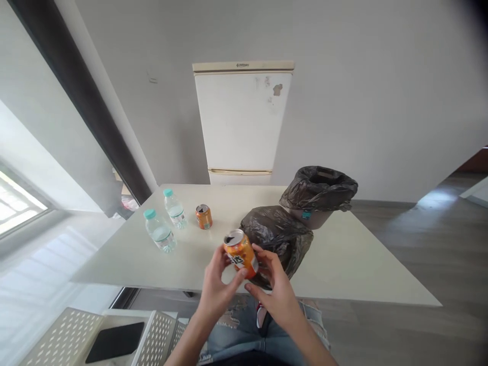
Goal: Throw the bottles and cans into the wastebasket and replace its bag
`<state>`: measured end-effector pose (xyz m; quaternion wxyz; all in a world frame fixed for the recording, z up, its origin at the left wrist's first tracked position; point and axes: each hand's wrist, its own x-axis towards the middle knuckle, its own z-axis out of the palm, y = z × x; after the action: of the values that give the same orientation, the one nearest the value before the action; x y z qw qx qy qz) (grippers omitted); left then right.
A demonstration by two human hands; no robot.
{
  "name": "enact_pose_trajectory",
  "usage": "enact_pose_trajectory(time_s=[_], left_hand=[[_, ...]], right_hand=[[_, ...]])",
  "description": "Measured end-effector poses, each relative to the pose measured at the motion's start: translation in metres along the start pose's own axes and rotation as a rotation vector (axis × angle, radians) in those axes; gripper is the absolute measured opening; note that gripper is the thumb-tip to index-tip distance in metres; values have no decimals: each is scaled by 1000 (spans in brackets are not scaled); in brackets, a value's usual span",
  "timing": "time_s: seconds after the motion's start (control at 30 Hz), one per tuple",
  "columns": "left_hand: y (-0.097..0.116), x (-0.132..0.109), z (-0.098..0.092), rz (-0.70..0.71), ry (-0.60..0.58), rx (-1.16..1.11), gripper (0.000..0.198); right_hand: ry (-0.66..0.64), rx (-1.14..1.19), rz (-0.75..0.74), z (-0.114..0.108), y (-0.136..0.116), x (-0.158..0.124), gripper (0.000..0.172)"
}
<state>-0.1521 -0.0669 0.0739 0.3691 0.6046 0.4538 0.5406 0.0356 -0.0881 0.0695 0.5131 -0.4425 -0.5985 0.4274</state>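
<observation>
An orange soda can (241, 254) with its top opened is held up above the near edge of the table, tilted slightly left. My left hand (220, 279) is closed around it from the left, thumb across the front. On the other side, the curved fingers of my right hand (276, 282) rest against the can, its thumb low near the base. Just behind my right hand lies a crumpled black plastic bag (270, 226). A second orange can (204, 217), also opened, stands upright on the table beyond my left hand.
Two clear bottles with teal caps, a nearer bottle (162, 234) and a farther bottle (175, 209), stand on the left of the white table (354, 264). A bin (318, 216) lined with a black bag stands at the back right. Behind is a fridge (244, 122); lower left, a dark tablet-like slab (115, 341).
</observation>
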Motion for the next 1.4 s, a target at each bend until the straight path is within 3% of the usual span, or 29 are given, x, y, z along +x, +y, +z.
enact_pose_trajectory(time_s=[0.07,0.17,0.37,0.57,0.9,1.0,1.07,1.17,1.2,1.27,1.4], left_hand=[[-8,12,-19,25,174,118,64],[-26,33,-50,29,434,336,75],[-75,55,-86,-19,500,383,77],[-107,59,-92,-96,497,345,79],[-128,58,-90,-72,481,532,79],[-128,58,-91,-48,471,537,83],[-123,54,-90,-12,527,547,85],[-105,41,-82,87,651,577,57],[-97,36,-77,126,643,580,45],[-81,27,-64,175,493,557,33],[-64,14,-29,125,44,481,51]], right_hand=[[21,-89,-37,-3,3,-2,50],[56,-177,-88,-12,6,-7,28],[197,-263,-135,-29,16,-11,19],[241,-248,-86,-40,24,-16,16],[369,-297,-59,-63,33,-17,19],[471,-388,-41,-78,42,-12,20],[533,-453,-31,-92,52,-6,20],[587,-597,-26,-117,70,6,24],[578,-663,-27,-126,75,10,28],[532,-793,-27,-142,86,19,39],[416,-939,-2,-165,104,37,53]])
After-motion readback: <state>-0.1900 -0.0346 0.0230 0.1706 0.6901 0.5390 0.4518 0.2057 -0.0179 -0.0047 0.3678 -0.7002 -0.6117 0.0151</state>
